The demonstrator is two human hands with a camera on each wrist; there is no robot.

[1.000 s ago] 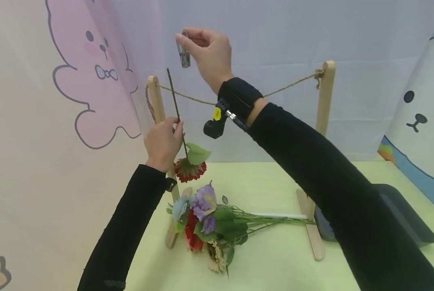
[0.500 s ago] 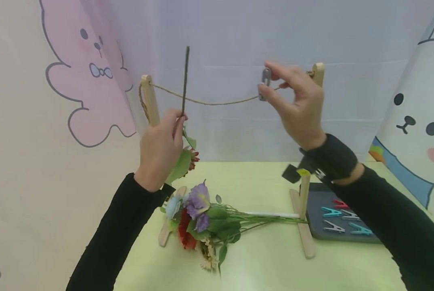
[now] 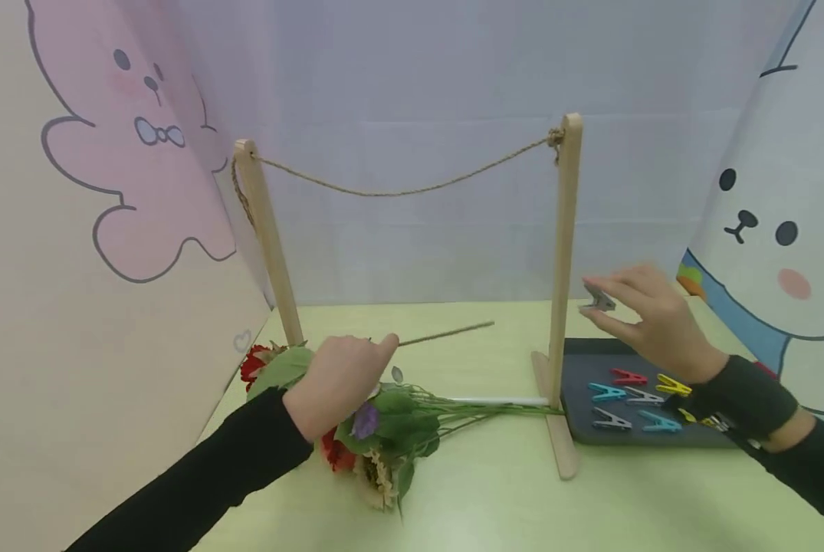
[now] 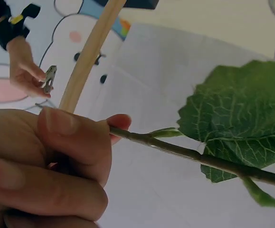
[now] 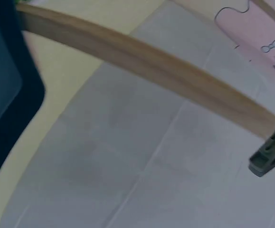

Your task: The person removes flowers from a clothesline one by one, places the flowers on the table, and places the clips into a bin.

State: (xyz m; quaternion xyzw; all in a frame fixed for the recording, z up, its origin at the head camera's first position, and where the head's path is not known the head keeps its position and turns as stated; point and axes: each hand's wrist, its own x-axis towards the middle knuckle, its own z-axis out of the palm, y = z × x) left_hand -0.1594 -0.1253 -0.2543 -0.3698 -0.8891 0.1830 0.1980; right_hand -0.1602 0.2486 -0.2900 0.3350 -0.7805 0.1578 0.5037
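My left hand (image 3: 346,379) pinches the brown stem (image 3: 446,334) of a red artificial flower (image 3: 254,362), held nearly level above the pile of flowers. In the left wrist view its green leaf (image 4: 241,104) spreads right of my fingers. My right hand (image 3: 660,318) pinches a grey clothespin (image 3: 599,297) between thumb and fingers, above the dark tray (image 3: 694,438). The same clothespin (image 5: 270,154) shows at the right edge of the right wrist view. A twine line (image 3: 377,194) hangs between two wooden posts, with nothing clipped on it.
Several coloured clothespins (image 3: 608,392) lie in the tray. Purple, red and cream flowers (image 3: 377,479) lie at the stand's base, stems pointing right. The right post (image 3: 565,253) rises between the flowers and the tray. Printed fabric (image 3: 412,69) hangs behind.
My right hand has moved right and down with the clothespin, from above the line to over the tray. My left hand has lowered, tipping the flower's stem from upright to nearly level.
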